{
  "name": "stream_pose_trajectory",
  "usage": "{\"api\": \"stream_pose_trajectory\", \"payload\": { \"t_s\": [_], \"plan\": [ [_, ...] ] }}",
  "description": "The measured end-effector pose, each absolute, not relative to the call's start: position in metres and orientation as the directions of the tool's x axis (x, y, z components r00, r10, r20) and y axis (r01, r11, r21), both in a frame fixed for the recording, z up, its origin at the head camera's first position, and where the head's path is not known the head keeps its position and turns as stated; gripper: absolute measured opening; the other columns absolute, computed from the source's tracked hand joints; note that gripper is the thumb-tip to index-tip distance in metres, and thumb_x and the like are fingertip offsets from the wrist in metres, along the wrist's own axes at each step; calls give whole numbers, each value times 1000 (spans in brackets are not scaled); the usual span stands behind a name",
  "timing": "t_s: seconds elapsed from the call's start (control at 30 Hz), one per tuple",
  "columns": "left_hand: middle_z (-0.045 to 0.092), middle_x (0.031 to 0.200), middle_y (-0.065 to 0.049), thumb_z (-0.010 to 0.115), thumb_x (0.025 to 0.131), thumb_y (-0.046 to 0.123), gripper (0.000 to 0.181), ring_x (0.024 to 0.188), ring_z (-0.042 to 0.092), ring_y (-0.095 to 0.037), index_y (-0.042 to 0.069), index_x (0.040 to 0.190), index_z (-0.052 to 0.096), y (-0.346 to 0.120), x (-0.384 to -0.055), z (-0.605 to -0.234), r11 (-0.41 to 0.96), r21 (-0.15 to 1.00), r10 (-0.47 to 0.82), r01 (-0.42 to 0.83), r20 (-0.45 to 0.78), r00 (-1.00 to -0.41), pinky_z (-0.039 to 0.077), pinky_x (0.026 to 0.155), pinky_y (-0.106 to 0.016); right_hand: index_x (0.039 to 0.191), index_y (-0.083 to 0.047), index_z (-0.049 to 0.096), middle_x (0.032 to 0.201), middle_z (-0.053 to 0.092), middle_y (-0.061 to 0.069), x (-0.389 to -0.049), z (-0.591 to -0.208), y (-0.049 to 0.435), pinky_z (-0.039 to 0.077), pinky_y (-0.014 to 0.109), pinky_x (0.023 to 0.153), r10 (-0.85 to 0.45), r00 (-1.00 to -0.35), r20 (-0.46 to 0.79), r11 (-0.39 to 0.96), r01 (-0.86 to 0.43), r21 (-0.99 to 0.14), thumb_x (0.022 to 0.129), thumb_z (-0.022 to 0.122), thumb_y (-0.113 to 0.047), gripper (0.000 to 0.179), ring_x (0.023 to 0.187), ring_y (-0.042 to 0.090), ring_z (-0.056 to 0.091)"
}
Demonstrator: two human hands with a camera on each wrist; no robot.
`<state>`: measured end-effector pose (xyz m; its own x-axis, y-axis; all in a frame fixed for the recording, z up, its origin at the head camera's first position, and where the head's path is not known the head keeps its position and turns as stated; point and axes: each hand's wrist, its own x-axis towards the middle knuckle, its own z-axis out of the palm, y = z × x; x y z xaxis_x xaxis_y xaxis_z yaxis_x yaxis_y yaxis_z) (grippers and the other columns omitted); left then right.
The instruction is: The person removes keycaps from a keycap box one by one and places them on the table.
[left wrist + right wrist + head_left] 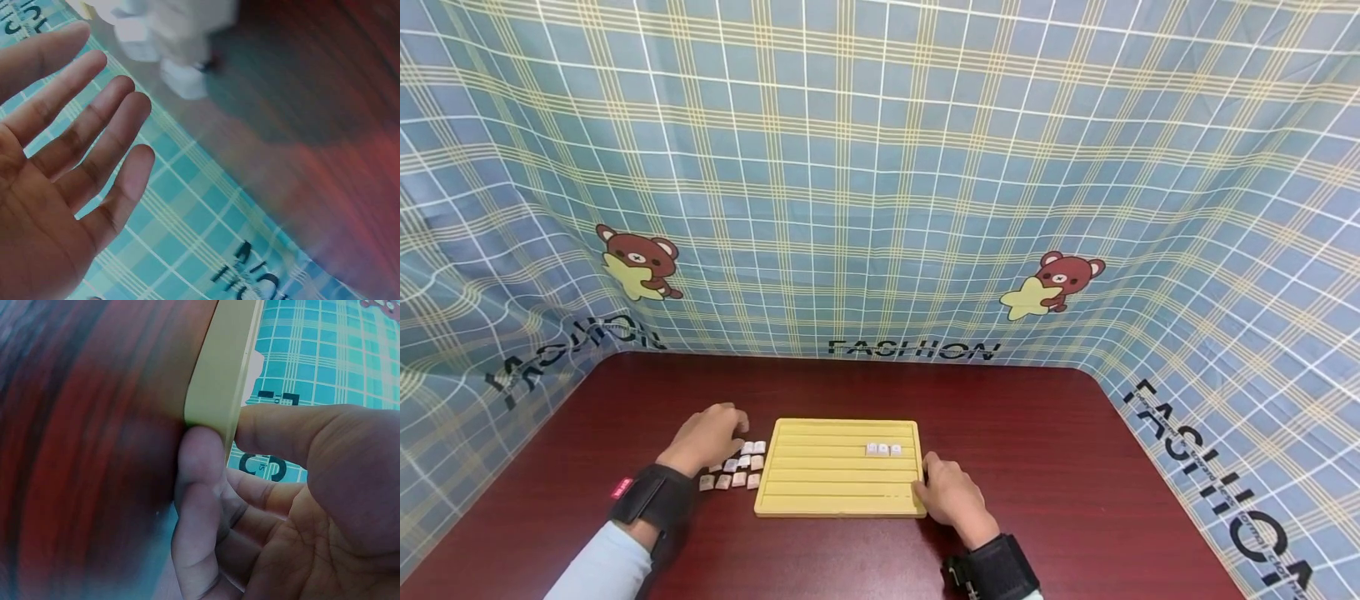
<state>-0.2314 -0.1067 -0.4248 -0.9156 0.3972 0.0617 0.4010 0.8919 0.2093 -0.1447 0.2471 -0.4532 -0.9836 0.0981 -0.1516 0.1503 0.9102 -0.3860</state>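
A yellow ridged tray (pixel 820 475) lies on the table, with three white keycaps (pixel 883 450) in a row toward its right side. My right hand (pixel 953 493) holds the tray's right edge; in the right wrist view the thumb (pixel 275 428) lies over the rim and a fingertip (pixel 201 450) sits against the side wall. Left of the tray, several white and beige keycaps (pixel 740 479) stand in loose rows. Over their far left corner hovers my left hand (pixel 703 437), fingers loosely spread and nothing in them. Its palm shows in the left wrist view, beside blurred keycaps (pixel 184 78).
The dark red wooden table (pixel 1037 467) extends on all sides of the tray. A blue plaid cloth (pixel 865 208) with bear prints hangs behind it and along both sides. Each wrist wears a black strap (pixel 658 500).
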Motion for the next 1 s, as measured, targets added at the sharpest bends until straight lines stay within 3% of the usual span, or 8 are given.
{"api": "stream_pose_trajectory", "payload": {
  "t_s": [0.23, 0.47, 0.7, 1.0],
  "plan": [
    [65, 99, -12, 73, 85, 10, 18, 65, 51, -12, 4, 102, 71, -73, -226, -418, 844, 243, 474, 478, 78, -877, 39, 55, -26, 97, -12, 56, 78, 55, 3, -143, -455, 248, 42, 37, 57, 104, -982, -155, 910, 157, -384, 90, 67, -26, 19, 67, 17, 53],
    [67, 107, -14, 75, 85, 15, 25, 85, 65, -26, 5, 108, 71, -38, -224, -416, 816, 226, 526, 531, 88, -846, 48, 63, -32, 98, -12, 56, 78, 56, 4, -143, -457, 247, 42, 38, 56, 97, -982, -163, 909, 154, -388, 90, 67, -26, 20, 68, 18, 54],
    [68, 105, -11, 74, 86, 17, 26, 93, 66, -29, 6, 109, 70, -5, -226, -418, 788, 241, 558, 567, 112, -823, 54, 75, -40, 98, -12, 56, 78, 55, 4, -142, -458, 246, 41, 38, 56, 95, -982, -161, 906, 153, -394, 90, 67, -26, 19, 67, 19, 54],
    [69, 103, -12, 71, 86, 16, 26, 90, 67, -29, 6, 110, 70, 29, -226, -422, 739, 219, 625, 637, 132, -770, 53, 68, -38, 96, -12, 55, 78, 56, 5, -145, -455, 247, 42, 38, 55, 92, -988, -126, 913, 134, -386, 90, 67, -26, 20, 67, 20, 55]
  ]
}}
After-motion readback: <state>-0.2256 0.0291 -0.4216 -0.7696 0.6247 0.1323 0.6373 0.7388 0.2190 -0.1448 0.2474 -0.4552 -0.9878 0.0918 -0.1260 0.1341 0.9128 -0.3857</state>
